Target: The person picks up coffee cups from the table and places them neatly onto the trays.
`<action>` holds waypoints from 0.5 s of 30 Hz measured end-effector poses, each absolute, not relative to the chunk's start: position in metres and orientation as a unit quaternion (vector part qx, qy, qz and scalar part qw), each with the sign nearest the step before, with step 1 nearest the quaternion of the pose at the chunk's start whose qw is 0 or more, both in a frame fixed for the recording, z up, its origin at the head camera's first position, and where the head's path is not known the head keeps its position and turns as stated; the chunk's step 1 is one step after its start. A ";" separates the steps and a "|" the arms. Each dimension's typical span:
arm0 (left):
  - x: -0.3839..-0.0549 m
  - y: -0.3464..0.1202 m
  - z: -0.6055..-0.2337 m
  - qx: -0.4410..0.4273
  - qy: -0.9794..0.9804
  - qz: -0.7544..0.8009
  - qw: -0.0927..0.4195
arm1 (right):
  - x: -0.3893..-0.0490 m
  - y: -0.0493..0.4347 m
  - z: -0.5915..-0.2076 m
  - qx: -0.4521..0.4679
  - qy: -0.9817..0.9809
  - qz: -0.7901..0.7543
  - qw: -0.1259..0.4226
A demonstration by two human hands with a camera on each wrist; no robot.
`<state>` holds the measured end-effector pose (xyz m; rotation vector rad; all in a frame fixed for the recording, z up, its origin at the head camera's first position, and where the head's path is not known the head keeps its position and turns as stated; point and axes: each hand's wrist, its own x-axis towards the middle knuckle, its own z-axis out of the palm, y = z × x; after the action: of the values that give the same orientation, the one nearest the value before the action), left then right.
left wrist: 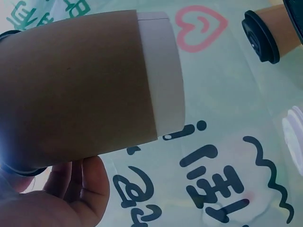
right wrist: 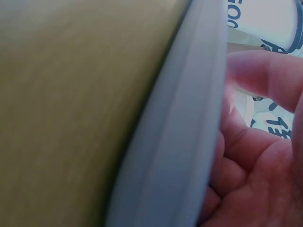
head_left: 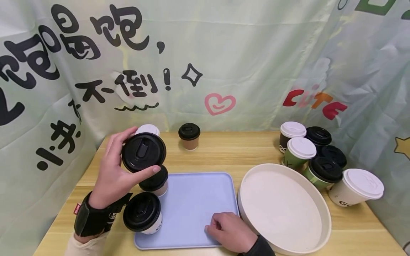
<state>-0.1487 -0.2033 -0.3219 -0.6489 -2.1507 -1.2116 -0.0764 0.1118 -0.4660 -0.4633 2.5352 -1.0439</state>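
My left hand (head_left: 116, 169) holds a paper cup by its sides, raised over the left end of the table, its black lid (head_left: 143, 152) facing the head camera. In the left wrist view the cup shows a brown sleeve (left wrist: 80, 85) and a pale base. Below that hand, a black-lidded cup (head_left: 154, 181) and a white cup with a black lid (head_left: 142, 212) stand at the left side of the blue tray (head_left: 198, 206). Loosely curled and holding nothing, my right hand (head_left: 231, 229) rests at the tray's lower right part.
A round cream tray (head_left: 285, 209) lies right of the blue one. Several lidded cups, including a white one (head_left: 355, 188), cluster at the right. At the back stand a small brown cup (head_left: 189, 137) and a white-lidded cup (head_left: 148, 129). Printed cloth (head_left: 250, 53) hangs behind the table.
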 end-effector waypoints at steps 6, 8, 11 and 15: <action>-0.148 -0.199 -0.324 -0.238 -0.823 -0.443 0.264 | -0.077 0.111 -0.466 -0.162 0.897 -0.370 0.181; -0.148 -0.199 -0.325 -0.237 -0.828 -0.438 0.259 | -0.076 0.111 -0.466 -0.163 0.896 -0.370 0.181; -0.150 -0.200 -0.326 -0.232 -0.833 -0.437 0.247 | -0.076 0.111 -0.466 -0.162 0.895 -0.372 0.183; -0.153 -0.200 -0.327 -0.228 -0.840 -0.437 0.228 | -0.076 0.111 -0.466 -0.161 0.895 -0.373 0.183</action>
<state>-0.1530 -0.1999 -0.3272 -0.6270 -2.3139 -1.2027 -0.0760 0.1110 -0.4657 -0.4539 2.5246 -1.0530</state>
